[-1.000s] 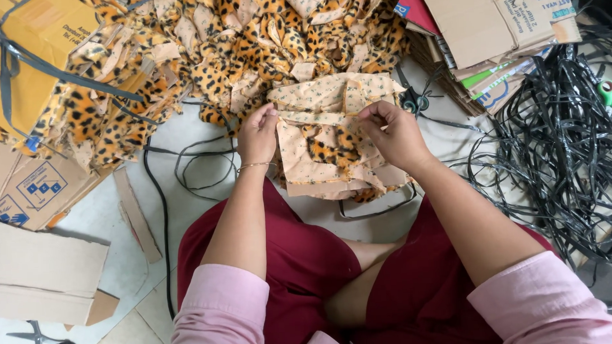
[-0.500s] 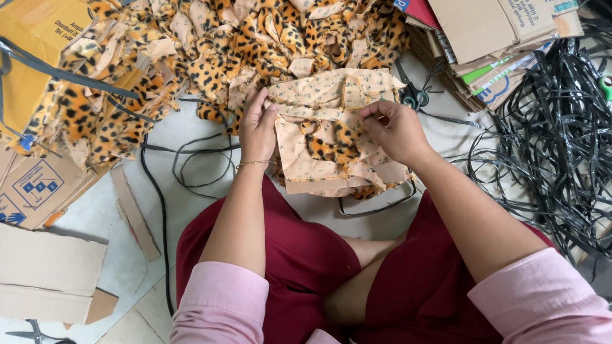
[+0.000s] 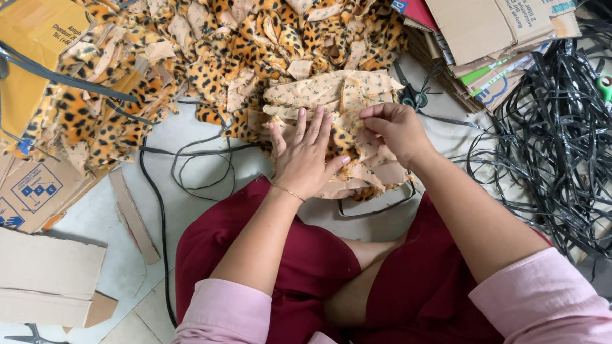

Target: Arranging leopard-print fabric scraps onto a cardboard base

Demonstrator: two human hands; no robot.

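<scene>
Now your left hand [image 3: 305, 155] is lying flat and open on the fabric stack [image 3: 337, 96], having shifted toward three o'clock; your right hand [image 3: 392, 128] is pinching a piece at its edge.

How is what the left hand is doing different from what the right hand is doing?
The left hand lies flat with its fingers spread, while the right hand is curled, its fingertips pinching. The left hand presses on the middle of the small stack of fabric pieces; the right hand grips a piece toward its right side. Both touch that stack.
</scene>
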